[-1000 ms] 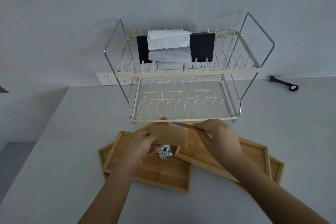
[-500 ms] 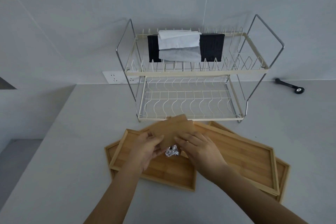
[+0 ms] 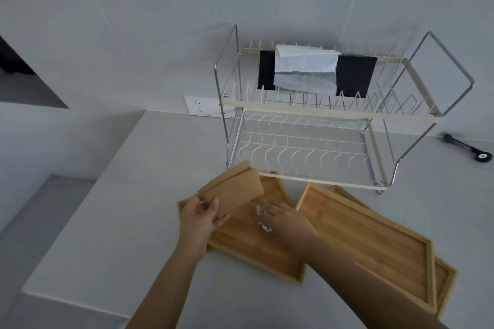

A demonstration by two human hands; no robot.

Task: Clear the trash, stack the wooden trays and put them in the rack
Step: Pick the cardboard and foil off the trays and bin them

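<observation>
Foil ball (image 3: 263, 219) mostly hidden under right hand (image 3: 287, 219); only two crumpled silver bits showed at the fingers, so grasp could not be confirmed. Small wooden tray (image 3: 232, 191) in left hand (image 3: 199, 218) covered the far end of the left tray (image 3: 256, 243). A lower tray (image 3: 443, 278) showed only as a rim beneath the right tray (image 3: 374, 246). Both forearms cut off by bottom edge. White cloth (image 3: 304, 69) covered the middle of the black item (image 3: 354, 76) on the rack (image 3: 331, 112). Small black object (image 3: 470, 147) on table (image 3: 133, 222) too small to identify.
</observation>
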